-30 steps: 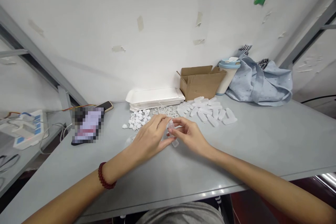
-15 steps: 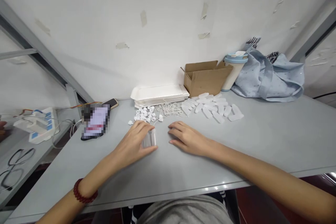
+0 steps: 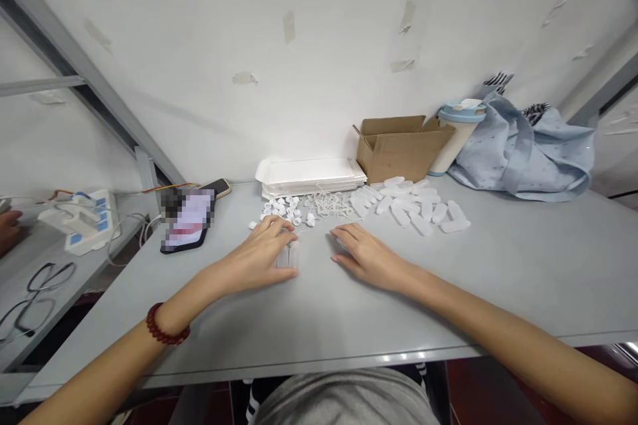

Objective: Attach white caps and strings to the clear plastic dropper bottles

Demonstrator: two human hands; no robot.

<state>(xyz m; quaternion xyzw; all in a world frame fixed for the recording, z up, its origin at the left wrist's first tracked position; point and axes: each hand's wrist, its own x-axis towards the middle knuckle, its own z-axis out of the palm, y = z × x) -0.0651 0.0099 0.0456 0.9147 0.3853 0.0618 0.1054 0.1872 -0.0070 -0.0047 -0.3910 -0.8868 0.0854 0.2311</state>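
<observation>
The grey table (image 3: 319, 319) looks smooth, with a slight gloss along its near edge. Clear plastic pieces (image 3: 294, 256) sit by the left hand (image 3: 264, 254); frosted, translucent plastic pieces (image 3: 399, 212) lie farther right. The open box (image 3: 403, 154) is matt brown cardboard, and the bag (image 3: 528, 153) at far right is soft, creased cloth.

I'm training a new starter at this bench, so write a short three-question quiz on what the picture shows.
1. What lies just beyond the fingers of the left hand?
A) eyeglasses
B) small white pieces
C) a power strip
2. True or false: the cardboard box is closed on top.
3. Fill in the blank: the cup with the pale blue lid stands between the cardboard box and the ____.

Key: 1. B; 2. False, its top is open; 3. light blue bag.
</observation>
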